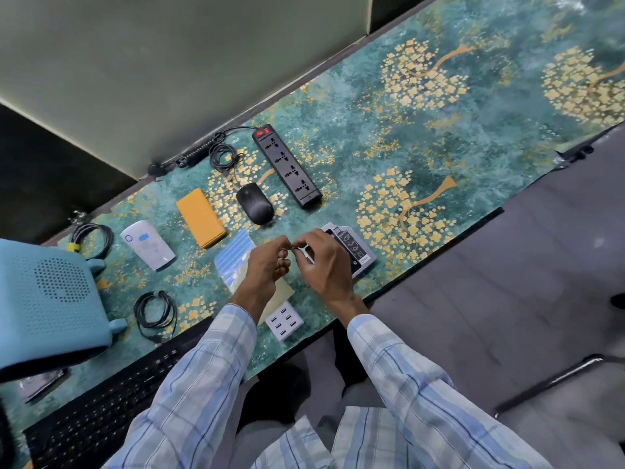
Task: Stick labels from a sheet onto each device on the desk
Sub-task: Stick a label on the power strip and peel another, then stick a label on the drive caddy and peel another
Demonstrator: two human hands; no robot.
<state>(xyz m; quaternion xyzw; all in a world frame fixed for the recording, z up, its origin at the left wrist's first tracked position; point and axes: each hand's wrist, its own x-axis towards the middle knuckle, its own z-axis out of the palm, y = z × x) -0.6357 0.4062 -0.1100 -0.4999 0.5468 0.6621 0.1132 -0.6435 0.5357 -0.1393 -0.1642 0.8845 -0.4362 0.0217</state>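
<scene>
While near sheet, label between both hands

Reference: where my hands meet above the desk mat. Label sheet at 9 o'clock, partly under my left hand. Flat box at 10, mouse at 11, power strip at 12. Drive caddy at 3, partly under my right hand. USB hub at 6. Keyboard at 7, router at 8.
</scene>
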